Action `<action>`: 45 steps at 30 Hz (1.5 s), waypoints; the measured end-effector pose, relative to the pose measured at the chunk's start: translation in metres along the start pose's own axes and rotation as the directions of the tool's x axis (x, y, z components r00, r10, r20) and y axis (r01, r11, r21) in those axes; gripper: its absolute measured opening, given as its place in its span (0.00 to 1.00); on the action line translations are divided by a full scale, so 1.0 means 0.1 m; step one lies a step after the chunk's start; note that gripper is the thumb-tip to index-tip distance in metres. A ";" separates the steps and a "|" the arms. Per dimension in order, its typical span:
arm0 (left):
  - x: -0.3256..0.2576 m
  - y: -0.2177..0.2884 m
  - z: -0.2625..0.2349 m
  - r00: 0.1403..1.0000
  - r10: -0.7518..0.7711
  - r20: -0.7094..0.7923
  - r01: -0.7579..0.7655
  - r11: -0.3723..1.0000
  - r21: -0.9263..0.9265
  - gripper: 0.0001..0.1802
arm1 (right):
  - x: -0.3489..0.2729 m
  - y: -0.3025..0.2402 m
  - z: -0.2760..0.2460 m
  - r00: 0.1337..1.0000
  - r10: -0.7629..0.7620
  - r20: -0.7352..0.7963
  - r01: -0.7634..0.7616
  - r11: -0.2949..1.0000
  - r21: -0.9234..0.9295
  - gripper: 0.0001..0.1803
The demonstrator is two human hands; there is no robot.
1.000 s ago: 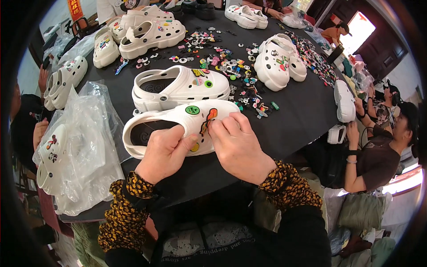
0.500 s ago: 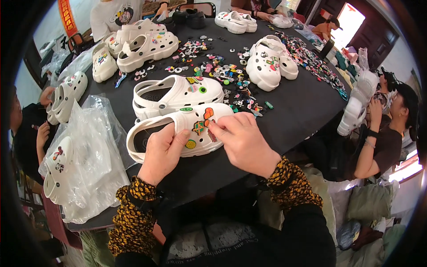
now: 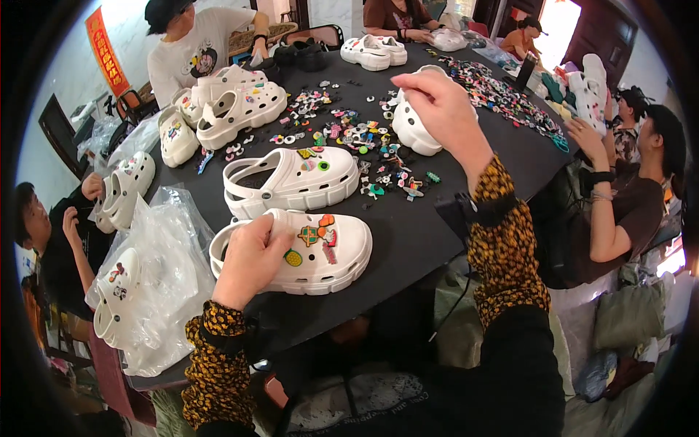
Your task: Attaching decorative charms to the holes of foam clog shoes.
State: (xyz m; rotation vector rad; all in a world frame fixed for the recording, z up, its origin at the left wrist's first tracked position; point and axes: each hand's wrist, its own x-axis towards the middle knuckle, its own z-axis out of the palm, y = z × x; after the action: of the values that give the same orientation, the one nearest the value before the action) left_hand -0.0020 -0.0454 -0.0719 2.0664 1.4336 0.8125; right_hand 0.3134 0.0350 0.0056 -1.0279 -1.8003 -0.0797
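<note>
Left hand [image 3: 251,258] clamps near white clog [image 3: 302,251] at table [image 3: 429,240] front edge | right hand [image 3: 440,109], off that clog since a second ago, reaches over loose charms [image 3: 364,138] beyond it, fingers curled, pinch unclear | likely fetching another charm.

A crumpled clear plastic bag [image 3: 156,291] lies at the table's near-left edge, a white clog [image 3: 116,302] inside — a red banner [image 3: 108,54] hangs on the far-left wall.
</note>
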 end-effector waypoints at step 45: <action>0.42 -0.28 -0.04 0.996 0.071 -0.057 -0.076 0.993 -0.090 0.15 | -0.29 1.05 1.44 0.678 0.200 0.707 -0.030 0.969 -0.245 0.10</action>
State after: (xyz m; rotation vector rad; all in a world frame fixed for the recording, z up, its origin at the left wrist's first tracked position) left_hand -0.0116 0.0038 -0.0802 2.0519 1.3283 0.9521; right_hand 0.2821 0.1531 -0.1269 -1.4669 -2.4815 0.2651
